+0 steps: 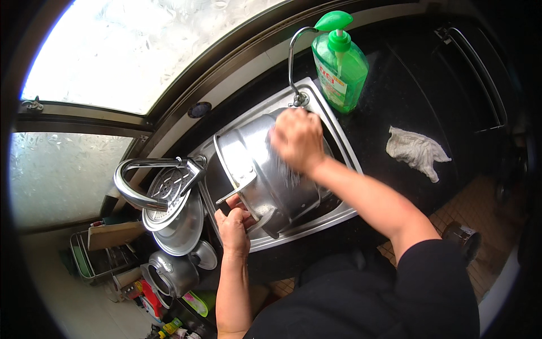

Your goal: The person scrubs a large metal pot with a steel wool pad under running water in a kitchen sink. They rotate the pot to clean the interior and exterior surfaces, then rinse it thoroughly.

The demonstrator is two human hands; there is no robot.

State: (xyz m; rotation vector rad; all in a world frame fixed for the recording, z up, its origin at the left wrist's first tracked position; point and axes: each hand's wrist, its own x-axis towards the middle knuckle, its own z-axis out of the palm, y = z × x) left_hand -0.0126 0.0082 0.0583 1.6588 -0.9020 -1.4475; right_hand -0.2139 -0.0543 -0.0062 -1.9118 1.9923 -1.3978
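Observation:
A large aluminium pot (263,148) lies on its side in a stainless steel sink (338,132), its rim turned towards the left. My left hand (235,231) grips the pot's loop handle (232,195) near the rim, with the fingers partly hidden behind it. My right hand (300,137), blurred, presses curled fingers against the pot's upper side wall. Whether it holds anything underneath is hidden. Fine pale streaks mark the metal just below the right hand.
A green pump bottle (342,76) stands behind the sink, beside a thin curved tap (291,59). A crumpled white cloth (417,150) lies on the black counter (394,97). Left are a thick chrome faucet (123,182), metal lids (182,233) and a smaller pot (180,271).

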